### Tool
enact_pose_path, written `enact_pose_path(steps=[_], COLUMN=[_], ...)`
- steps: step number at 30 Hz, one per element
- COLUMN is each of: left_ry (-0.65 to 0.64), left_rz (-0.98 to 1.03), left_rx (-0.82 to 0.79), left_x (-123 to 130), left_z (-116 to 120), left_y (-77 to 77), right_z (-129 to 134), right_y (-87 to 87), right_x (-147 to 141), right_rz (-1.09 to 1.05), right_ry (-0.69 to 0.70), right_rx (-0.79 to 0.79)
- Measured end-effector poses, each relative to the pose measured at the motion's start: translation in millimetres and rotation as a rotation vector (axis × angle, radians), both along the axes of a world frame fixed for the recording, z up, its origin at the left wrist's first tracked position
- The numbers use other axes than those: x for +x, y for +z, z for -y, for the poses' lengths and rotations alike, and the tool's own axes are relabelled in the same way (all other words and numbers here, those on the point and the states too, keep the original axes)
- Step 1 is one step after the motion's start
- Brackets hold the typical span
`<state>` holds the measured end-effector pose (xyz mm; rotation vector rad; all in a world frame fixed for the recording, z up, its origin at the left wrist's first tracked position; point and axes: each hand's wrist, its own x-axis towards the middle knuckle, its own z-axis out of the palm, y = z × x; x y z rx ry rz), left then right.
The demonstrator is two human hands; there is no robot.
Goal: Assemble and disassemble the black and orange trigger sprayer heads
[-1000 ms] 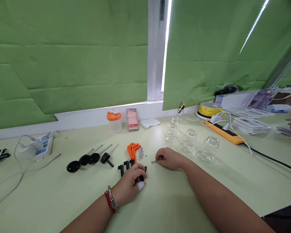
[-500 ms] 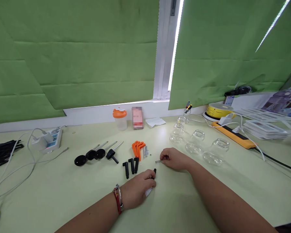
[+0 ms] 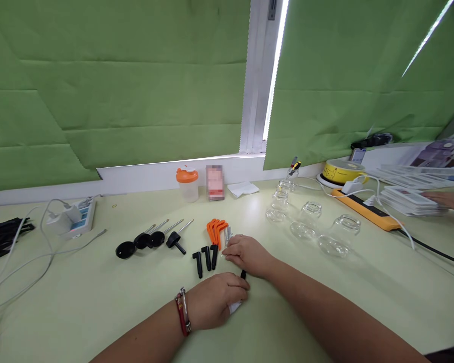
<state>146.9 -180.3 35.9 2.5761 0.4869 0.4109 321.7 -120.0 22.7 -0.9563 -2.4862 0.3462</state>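
Observation:
My left hand (image 3: 221, 300) is closed around a small black plastic part (image 3: 243, 275), whose tip shows past the fingers. A bit of white material (image 3: 234, 306), perhaps paper, peeks out under that hand. My right hand (image 3: 251, 256) rests low over the table with its fingertips together, beside the small metal pins (image 3: 228, 233); whatever is between them is hidden. Left of it lie several black elbow-shaped plastic pieces (image 3: 199, 264) and a fan of orange bent pieces (image 3: 215, 232). Farther left are several black knobs with metal rods (image 3: 157, 239).
Clear glass jars (image 3: 339, 237) stand to the right. Behind them are an orange power strip (image 3: 366, 210) and a yellow round case (image 3: 342, 172). Another person's hand (image 3: 450, 201) touches stacked white panels (image 3: 406, 201). An orange-lidded cup (image 3: 188, 186) is at the back; cables (image 3: 45, 272) cross the left.
My right hand has moved left and toward the small parts; the spring at its fingertips no longer shows. My left hand has shifted slightly right. Another person's hand has reached in at the right.

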Motion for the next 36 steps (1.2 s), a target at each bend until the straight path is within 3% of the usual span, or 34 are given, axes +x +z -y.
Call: enact_pose_path(steps=[6,22,31,36], left_ry=[-0.018,-0.021,0.045,0.085], left_rz=[0.025,0.065,0.008,0.076], left_rx=[0.004,-0.058,-0.039,-0.064], left_x=[0.2,0.4,-0.4,1.2], left_z=[1.1,-2.7,-1.9,-1.4], left_y=[0.1,3.0,-1.8,-1.2], right_z=[-3.6,-1.4,-2.7,-2.1], right_y=[-7.5,-6.0,-6.5,-5.2], right_x=[-10.1,-11.4,-11.8,-10.4], right_rz=[0.050,0.030,0.055,0.086], right_ry=[-0.040,-0.007,-0.028,-0.032], right_rx=[0.012,0.004,-0.006,0.008])
